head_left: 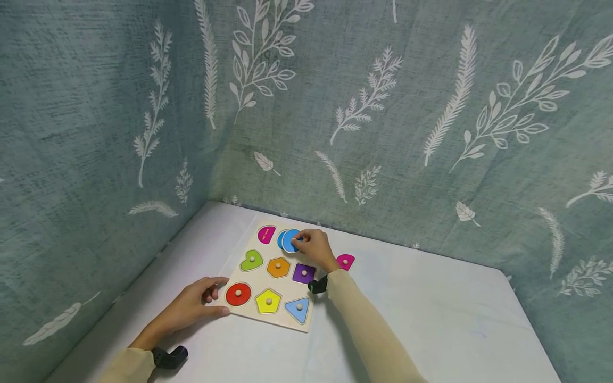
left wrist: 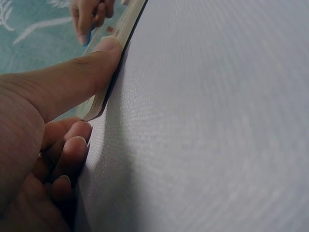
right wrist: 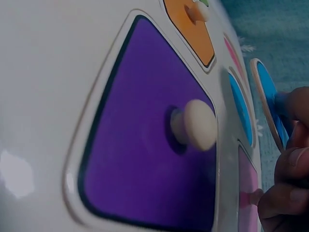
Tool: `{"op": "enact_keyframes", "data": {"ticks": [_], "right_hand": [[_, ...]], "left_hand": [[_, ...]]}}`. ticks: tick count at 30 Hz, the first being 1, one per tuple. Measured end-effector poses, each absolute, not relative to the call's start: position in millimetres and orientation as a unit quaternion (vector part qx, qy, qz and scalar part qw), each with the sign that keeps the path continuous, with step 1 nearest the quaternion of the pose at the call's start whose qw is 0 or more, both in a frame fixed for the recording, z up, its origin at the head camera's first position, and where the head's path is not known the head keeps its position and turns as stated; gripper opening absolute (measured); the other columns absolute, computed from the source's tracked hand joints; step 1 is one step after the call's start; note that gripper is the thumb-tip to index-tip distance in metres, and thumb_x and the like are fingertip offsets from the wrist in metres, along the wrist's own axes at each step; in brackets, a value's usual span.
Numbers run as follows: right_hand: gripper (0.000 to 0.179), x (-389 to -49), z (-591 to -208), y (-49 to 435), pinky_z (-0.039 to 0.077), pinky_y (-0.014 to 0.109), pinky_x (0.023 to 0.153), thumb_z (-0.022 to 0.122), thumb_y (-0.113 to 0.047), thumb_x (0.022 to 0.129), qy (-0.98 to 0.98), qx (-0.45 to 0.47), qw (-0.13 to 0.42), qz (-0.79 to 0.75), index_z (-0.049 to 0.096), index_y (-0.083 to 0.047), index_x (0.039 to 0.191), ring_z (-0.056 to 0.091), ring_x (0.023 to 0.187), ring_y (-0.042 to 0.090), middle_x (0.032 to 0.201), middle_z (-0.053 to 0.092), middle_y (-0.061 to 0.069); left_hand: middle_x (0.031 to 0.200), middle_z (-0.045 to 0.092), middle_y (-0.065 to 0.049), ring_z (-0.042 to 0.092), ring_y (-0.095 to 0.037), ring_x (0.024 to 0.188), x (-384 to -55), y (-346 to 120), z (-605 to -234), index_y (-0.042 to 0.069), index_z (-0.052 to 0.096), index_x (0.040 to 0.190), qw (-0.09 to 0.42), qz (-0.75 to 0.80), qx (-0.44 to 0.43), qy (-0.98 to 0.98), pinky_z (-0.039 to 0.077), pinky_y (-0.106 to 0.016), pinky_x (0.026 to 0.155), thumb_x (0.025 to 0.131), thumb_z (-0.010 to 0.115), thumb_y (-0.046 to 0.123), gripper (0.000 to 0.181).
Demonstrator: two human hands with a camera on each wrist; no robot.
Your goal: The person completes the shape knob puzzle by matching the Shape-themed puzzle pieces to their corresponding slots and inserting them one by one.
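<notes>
A wooden knob puzzle board (head_left: 254,280) lies on the table. My right hand (head_left: 313,247) pinches a blue rounded puzzle piece (head_left: 289,242) by its knob. In the right wrist view, that blue piece (right wrist: 265,92) is held apart from the board, near the blue recess (right wrist: 241,108). My left hand (head_left: 193,304) holds the board's near-left corner, thumb on the front edge and fingers at the left side; the left wrist view shows the thumb (left wrist: 82,79) against the board's edge. A magenta half-round piece (head_left: 345,261) lies right of the board, partly hidden by my right arm.
Seated in the board are green heart (head_left: 249,263), orange hexagon (head_left: 274,270), purple square (head_left: 299,275), red circle (head_left: 234,300), yellow pentagon (head_left: 263,306), blue triangle (head_left: 301,316) and pink (right wrist: 247,176) pieces. A magenta recess (head_left: 266,234) is unfilled. Patterned cloth (head_left: 383,175) hangs behind the table (head_left: 431,308).
</notes>
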State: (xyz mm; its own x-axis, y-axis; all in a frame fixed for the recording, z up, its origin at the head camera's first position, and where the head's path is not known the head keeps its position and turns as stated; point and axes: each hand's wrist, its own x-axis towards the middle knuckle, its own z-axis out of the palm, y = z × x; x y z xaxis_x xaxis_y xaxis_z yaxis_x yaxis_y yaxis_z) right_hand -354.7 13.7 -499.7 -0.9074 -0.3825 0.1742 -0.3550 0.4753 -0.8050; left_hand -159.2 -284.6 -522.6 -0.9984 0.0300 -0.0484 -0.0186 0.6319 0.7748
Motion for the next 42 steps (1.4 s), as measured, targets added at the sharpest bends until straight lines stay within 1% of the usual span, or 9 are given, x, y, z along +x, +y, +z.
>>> {"op": "enact_keyframes", "data": {"ticks": [6,14,17,21,27,32,38,40,42], "right_hand": [[0.017,-358,-504,15,0.047,0.023,0.058,0.076,-0.021,0.095,0.861,-0.196,-0.001,-0.470,0.078,-0.005,0.100,0.059,0.062,0.012,0.069,0.062,0.002],[0.016,-361,-510,12,0.049,0.025,0.059,0.077,-0.020,0.094,0.867,-0.189,-0.006,-0.461,0.078,-0.004,0.097,0.060,0.062,0.013,0.068,0.062,0.001],[0.016,-361,-509,9,0.047,0.027,0.059,0.077,-0.020,0.094,0.873,-0.189,-0.010,-0.450,0.078,-0.004,0.096,0.058,0.061,0.015,0.067,0.062,0.001],[0.015,-362,-512,6,0.046,0.026,0.060,0.077,-0.022,0.094,0.886,-0.184,-0.005,-0.425,0.079,-0.007,0.096,0.057,0.058,0.012,0.063,0.061,-0.002],[0.014,-363,-511,-1,0.048,0.026,0.056,0.077,-0.020,0.094,0.890,-0.198,-0.010,-0.411,0.080,-0.007,0.098,0.060,0.055,0.010,0.064,0.065,-0.003],[0.014,-362,-507,-9,0.047,0.025,0.054,0.077,-0.021,0.094,0.892,-0.189,-0.003,-0.411,0.080,-0.007,0.097,0.058,0.054,0.011,0.064,0.064,-0.002],[0.016,-365,-503,-12,0.047,0.025,0.054,0.077,-0.023,0.094,0.896,-0.185,0.004,-0.405,0.081,-0.008,0.099,0.057,0.058,0.011,0.072,0.068,0.000],[0.016,-366,-502,-12,0.049,0.027,0.057,0.077,-0.023,0.094,0.900,-0.181,-0.002,-0.397,0.081,-0.009,0.099,0.059,0.062,0.013,0.077,0.071,0.001],[0.016,-366,-500,-13,0.052,0.029,0.063,0.077,-0.024,0.094,0.905,-0.175,-0.010,-0.388,0.082,-0.010,0.100,0.063,0.069,0.014,0.083,0.073,0.003]], "left_hand": [[0.092,0.050,-0.003,0.048,-0.020,0.089,-163,-282,-521,0.001,0.059,0.138,0.027,0.429,0.016,0.903,0.044,-0.025,0.071,0.071,0.096,0.030,0.082],[0.092,0.050,-0.003,0.048,-0.019,0.088,-161,-283,-520,0.000,0.059,0.138,0.028,0.425,0.017,0.905,0.044,-0.025,0.070,0.072,0.095,0.030,0.082],[0.091,0.050,-0.003,0.048,-0.020,0.088,-161,-283,-520,0.000,0.059,0.138,0.026,0.425,0.017,0.905,0.044,-0.025,0.071,0.072,0.095,0.030,0.081],[0.092,0.050,-0.003,0.048,-0.020,0.088,-158,-284,-521,0.001,0.059,0.138,0.032,0.430,0.013,0.902,0.043,-0.026,0.071,0.071,0.096,0.030,0.082],[0.091,0.050,-0.002,0.048,-0.019,0.086,-154,-288,-523,-0.001,0.060,0.136,0.021,0.433,0.033,0.901,0.041,-0.026,0.069,0.071,0.095,0.028,0.079],[0.092,0.051,-0.003,0.048,-0.020,0.087,-153,-290,-523,0.000,0.060,0.136,0.023,0.434,0.023,0.900,0.041,-0.026,0.069,0.071,0.096,0.029,0.080],[0.092,0.051,-0.003,0.048,-0.020,0.086,-155,-290,-524,0.001,0.060,0.137,0.021,0.435,0.022,0.900,0.041,-0.026,0.069,0.071,0.096,0.029,0.080],[0.092,0.051,-0.003,0.048,-0.020,0.087,-156,-289,-524,0.002,0.060,0.137,0.022,0.436,0.023,0.899,0.041,-0.026,0.069,0.071,0.096,0.030,0.080],[0.092,0.051,-0.002,0.049,-0.019,0.087,-157,-288,-523,0.002,0.060,0.137,0.024,0.436,0.018,0.900,0.042,-0.026,0.070,0.071,0.096,0.031,0.081]]}}
